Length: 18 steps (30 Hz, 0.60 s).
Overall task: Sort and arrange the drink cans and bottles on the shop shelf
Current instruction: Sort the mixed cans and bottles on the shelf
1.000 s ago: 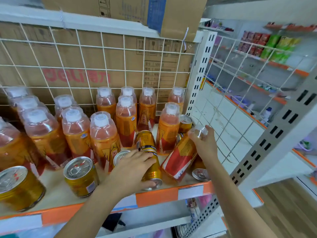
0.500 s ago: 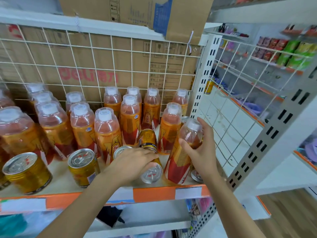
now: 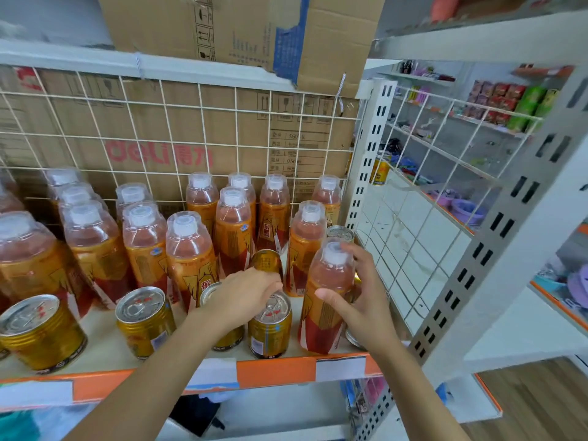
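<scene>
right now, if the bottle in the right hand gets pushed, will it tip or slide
Probably tips: the bottle is tall, narrow and upright near the shelf edge. Looks full, so likely heavy. The right hand grips it, so it should hold.

- My right hand [image 3: 359, 300] grips an orange drink bottle [image 3: 324, 313] that stands upright at the front right corner of the shelf [image 3: 273, 374]. My thumb lies across its label and my fingers curl round behind its neck.
- My left hand [image 3: 245, 297] holds the top rim of an upright gold can [image 3: 270, 332], just left of that bottle.
- A second can [image 3: 266, 261] shows just behind my left fingers.
- Rows of matching bottles [image 3: 191, 249] stand behind, back to the wire grid [image 3: 222, 122].
- Two front-left cans [image 3: 144, 326] stand upright near the shelf edge.
</scene>
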Available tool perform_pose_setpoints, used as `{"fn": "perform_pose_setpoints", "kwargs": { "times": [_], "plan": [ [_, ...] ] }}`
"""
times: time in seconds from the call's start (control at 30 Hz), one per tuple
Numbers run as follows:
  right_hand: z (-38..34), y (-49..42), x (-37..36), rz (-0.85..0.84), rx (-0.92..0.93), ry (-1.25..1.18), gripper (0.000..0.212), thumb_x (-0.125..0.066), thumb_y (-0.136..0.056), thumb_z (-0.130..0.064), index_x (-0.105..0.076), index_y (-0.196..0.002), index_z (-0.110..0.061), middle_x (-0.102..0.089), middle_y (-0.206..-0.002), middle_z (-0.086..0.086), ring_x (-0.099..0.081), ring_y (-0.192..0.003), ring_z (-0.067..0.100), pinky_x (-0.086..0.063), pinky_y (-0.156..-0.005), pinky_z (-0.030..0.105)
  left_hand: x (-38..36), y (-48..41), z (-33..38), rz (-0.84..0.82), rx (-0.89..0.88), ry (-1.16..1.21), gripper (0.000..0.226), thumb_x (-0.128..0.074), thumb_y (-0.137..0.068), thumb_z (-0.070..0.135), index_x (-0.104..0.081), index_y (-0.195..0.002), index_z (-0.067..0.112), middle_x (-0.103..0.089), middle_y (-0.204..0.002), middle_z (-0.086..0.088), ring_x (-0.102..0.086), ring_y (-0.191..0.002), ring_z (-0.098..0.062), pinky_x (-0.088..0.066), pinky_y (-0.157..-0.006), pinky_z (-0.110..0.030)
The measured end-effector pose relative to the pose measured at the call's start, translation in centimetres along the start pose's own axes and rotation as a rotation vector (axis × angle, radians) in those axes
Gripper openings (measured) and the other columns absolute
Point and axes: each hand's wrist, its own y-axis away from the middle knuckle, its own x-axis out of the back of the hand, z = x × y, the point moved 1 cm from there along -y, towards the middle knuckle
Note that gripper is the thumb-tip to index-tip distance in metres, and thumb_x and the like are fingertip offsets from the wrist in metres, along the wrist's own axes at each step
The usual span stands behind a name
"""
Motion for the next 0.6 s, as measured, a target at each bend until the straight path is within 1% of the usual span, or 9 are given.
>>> {"fn": "perform_pose_setpoints", "kwargs": {
  "times": [0.07,0.13,0.2,0.23,0.33,0.4,0.5,0.53,0.6],
  "plan": [
    [0.2,0.2,0.0,-0.019,0.015,-0.003,0.061,-0.071,-0.075,-0.039,-0.04,-0.128,-0.04,-0.044,-0.134,-0.021,-0.046,-0.125,0.013,-0.046,-0.097,0.047,-0.2,0.4,-0.4,0.027,0.015,0.053,0.026,-0.035,-0.1,0.032,-0.045,-0.077,0.023,-0.049,-0.067,0.006,-0.055,-0.073,-0.02,-0.036,-0.061,-0.031],
    [0.2,0.2,-0.1,-0.018,0.031,-0.003,0.06,-0.068,-0.076,-0.039,-0.039,-0.128,-0.043,-0.043,-0.134,-0.023,-0.045,-0.127,0.012,-0.045,-0.099,0.041,-0.4,0.9,-0.7,0.053,0.012,0.078,0.029,-0.034,-0.099,0.035,-0.051,-0.08,0.022,-0.057,-0.072,0.005,-0.057,-0.074,-0.017,-0.039,-0.06,-0.032],
    [0.2,0.1,-0.3,-0.004,0.057,0.0,0.059,-0.066,-0.077,-0.04,-0.037,-0.128,-0.044,-0.042,-0.134,-0.022,-0.044,-0.127,0.007,-0.045,-0.097,0.027,-0.4,1.4,-1.0,0.078,-0.002,0.099,0.028,-0.038,-0.098,0.038,-0.06,-0.093,0.022,-0.063,-0.085,0.007,-0.058,-0.079,-0.012,-0.045,-0.067,-0.03],
    [0.2,0.1,-0.5,0.007,0.066,0.005,0.058,-0.065,-0.078,-0.04,-0.037,-0.129,-0.043,-0.042,-0.135,-0.02,-0.043,-0.126,0.006,-0.043,-0.095,0.019,-0.3,1.7,-1.1,0.087,-0.011,0.113,0.027,-0.04,-0.097,0.038,-0.062,-0.101,0.022,-0.061,-0.092,0.01,-0.056,-0.082,-0.009,-0.046,-0.073,-0.029],
    [0.3,0.3,-1.3,0.068,0.067,0.067,0.058,-0.062,-0.081,-0.043,-0.035,-0.132,-0.035,-0.043,-0.136,-0.011,-0.042,-0.127,0.005,-0.038,-0.091,0.009,-0.3,2.8,-1.7,0.097,-0.031,0.103,0.031,-0.043,-0.096,0.038,-0.059,-0.118,0.024,-0.057,-0.107,0.01,-0.054,-0.096,-0.008,-0.042,-0.088,-0.029],
    [0.2,0.3,-1.5,0.091,0.059,0.114,0.059,-0.061,-0.081,-0.045,-0.034,-0.132,-0.037,-0.042,-0.137,-0.013,-0.04,-0.127,0.002,-0.035,-0.091,0.005,-0.2,3.5,-2.2,0.115,-0.031,0.111,0.034,-0.043,-0.096,0.038,-0.056,-0.124,0.025,-0.055,-0.117,0.01,-0.052,-0.107,-0.008,-0.038,-0.095,-0.028],
    [-0.2,0.4,-1.2,0.094,0.042,0.163,0.062,-0.064,-0.081,-0.039,-0.03,-0.132,-0.045,-0.038,-0.135,-0.025,-0.038,-0.126,-0.004,-0.035,-0.092,0.005,0.2,4.6,-2.7,0.149,-0.035,0.12,0.037,-0.042,-0.095,0.041,-0.053,-0.127,0.028,-0.05,-0.127,0.014,-0.045,-0.118,-0.006,-0.034,-0.102,-0.029],
    [-0.4,0.5,-1.0,0.111,0.048,0.201,0.062,-0.063,-0.082,-0.037,-0.03,-0.134,-0.044,-0.037,-0.135,-0.026,-0.037,-0.127,-0.004,-0.034,-0.095,0.006,0.4,4.9,-2.9,0.164,-0.043,0.115,0.037,-0.042,-0.094,0.044,-0.054,-0.127,0.029,-0.05,-0.127,0.014,-0.044,-0.118,-0.005,-0.036,-0.102,-0.031],
    [-1.1,0.5,-0.7,0.184,0.064,0.278,0.057,-0.058,-0.085,-0.034,-0.031,-0.135,-0.038,-0.038,-0.135,-0.023,-0.036,-0.127,-0.004,-0.031,-0.098,0.006,1.4,5.5,-3.2,0.233,-0.075,0.104,0.043,-0.035,-0.091,0.049,-0.058,-0.121,0.028,-0.055,-0.12,0.012,-0.048,-0.111,-0.007,-0.042,-0.094,-0.033]
  ]
}}
